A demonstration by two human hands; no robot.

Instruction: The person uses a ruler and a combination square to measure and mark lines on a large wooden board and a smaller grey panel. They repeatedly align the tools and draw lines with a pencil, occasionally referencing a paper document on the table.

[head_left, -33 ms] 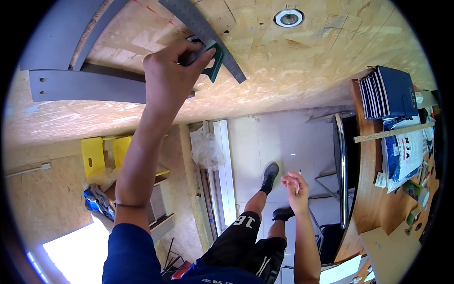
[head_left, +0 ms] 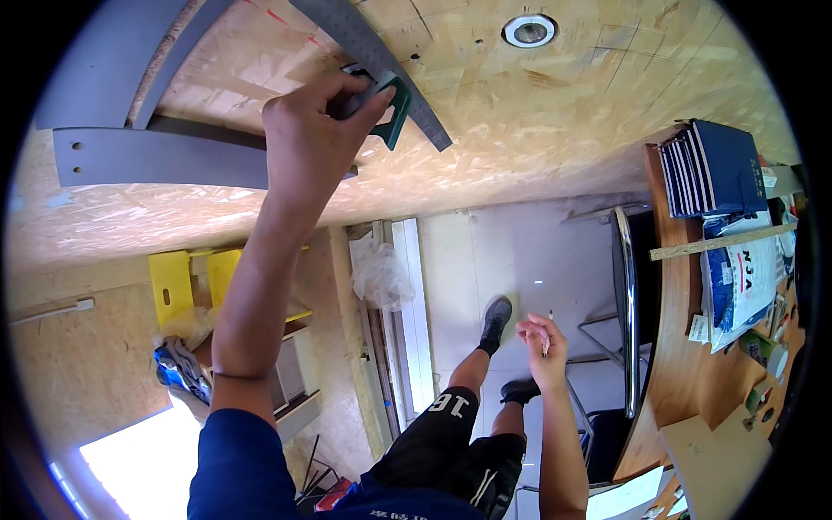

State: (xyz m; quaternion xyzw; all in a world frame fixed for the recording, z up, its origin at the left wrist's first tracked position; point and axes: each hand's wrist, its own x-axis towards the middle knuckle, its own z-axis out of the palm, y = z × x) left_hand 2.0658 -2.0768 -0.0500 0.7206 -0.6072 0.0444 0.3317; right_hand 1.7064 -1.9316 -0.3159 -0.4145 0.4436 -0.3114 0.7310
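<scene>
My left hand [head_left: 314,130] is raised against the wood-chip board [head_left: 520,113]. Its thumb and fingers pinch a dark green, angular frame-like tool [head_left: 396,117], whose inner part is partly hidden by the fingers. The tool sits at the edge of a narrow grey strip [head_left: 381,65] that slants across the board. Lower down, my right hand [head_left: 546,351] hangs over the floor with its fingers curled round a thin, pale, pencil-like stick [head_left: 545,345]; its exact kind is too small to make out.
Grey curved panels [head_left: 165,156] lie on the board at the upper left. At the right stands a wooden desk [head_left: 672,381] with dark blue folders [head_left: 715,169] and packages. A metal-framed chair [head_left: 630,321] is beside it. Long white profiles [head_left: 414,321] lean near a yellow stool [head_left: 171,286].
</scene>
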